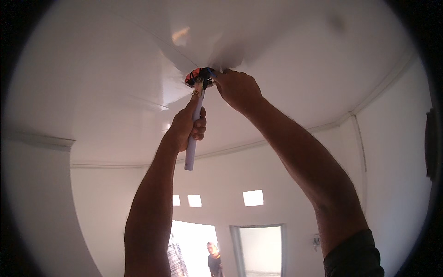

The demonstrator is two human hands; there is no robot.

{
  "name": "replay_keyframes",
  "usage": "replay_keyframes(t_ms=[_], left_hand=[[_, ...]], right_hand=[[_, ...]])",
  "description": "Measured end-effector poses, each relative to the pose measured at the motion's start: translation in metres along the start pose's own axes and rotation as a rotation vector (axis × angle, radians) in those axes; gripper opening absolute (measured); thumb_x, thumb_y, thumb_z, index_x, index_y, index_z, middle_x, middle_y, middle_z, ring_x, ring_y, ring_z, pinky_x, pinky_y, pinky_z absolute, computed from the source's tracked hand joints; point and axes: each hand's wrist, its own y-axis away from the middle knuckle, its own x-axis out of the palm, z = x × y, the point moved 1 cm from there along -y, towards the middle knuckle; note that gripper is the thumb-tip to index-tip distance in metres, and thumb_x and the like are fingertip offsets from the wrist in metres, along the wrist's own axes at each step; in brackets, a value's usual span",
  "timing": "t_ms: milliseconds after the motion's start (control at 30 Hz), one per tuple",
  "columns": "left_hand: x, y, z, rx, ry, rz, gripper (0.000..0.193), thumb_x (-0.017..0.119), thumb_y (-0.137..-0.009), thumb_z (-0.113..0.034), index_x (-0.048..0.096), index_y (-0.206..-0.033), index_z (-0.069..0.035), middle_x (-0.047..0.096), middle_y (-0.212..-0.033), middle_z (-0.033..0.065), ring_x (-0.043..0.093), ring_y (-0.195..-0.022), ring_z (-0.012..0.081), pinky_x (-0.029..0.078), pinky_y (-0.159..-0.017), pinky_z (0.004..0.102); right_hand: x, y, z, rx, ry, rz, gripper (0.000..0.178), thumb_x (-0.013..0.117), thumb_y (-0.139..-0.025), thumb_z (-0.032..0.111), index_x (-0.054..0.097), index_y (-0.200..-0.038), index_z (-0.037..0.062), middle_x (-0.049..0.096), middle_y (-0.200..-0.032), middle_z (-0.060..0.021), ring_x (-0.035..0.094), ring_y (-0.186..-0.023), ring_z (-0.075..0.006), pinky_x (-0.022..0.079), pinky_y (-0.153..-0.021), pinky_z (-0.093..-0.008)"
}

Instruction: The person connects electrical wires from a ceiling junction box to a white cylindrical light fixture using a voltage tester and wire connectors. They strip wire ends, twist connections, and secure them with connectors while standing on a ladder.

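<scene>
Both my arms reach up to a round orange ceiling box set in the white ceiling. Dark wires show in its opening. My left hand is wrapped round a pale metal rod, which hangs slightly tilted. A metal bracket fitting at the rod's top end meets the opening. To the right of the fitting, my right hand pinches at a blue wire by the box's edge. Its fingertips are partly hidden, and the inside of the box is dark.
The glossy ceiling spreads around the box and meets white walls at a trim strip. Below are small square openings, a bright doorway with a person standing in it, and a framed opening.
</scene>
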Motion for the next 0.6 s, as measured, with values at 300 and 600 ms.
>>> replay_keyframes(t_ms=[300,600], left_hand=[[-0.009,0.003,-0.022,0.157,-0.451,-0.204,0.055,0.047,-0.099,-0.061,0.052,-0.106,-0.006,0.052,-0.067,0.0023,0.051,-0.049,0.0104,0.04,-0.044,0.0282],[-0.018,-0.006,-0.016,0.272,-0.539,-0.319,0.04,0.048,-0.104,-0.044,0.056,-0.116,-0.006,0.052,-0.064,0.001,0.046,-0.048,0.0077,0.04,-0.043,0.0254]], right_hand=[[0.016,0.017,0.039,0.326,-0.548,-0.019,0.017,0.059,-0.095,0.018,0.064,-0.101,0.0029,0.068,-0.097,-0.0166,0.07,-0.085,-0.0358,0.056,-0.074,-0.0503],[0.011,0.026,0.037,-0.1,0.042,-0.324,0.007,0.066,-0.082,0.011,0.072,-0.084,0.0067,0.065,-0.099,-0.0037,0.057,-0.095,-0.0213,0.048,-0.076,-0.0402]])
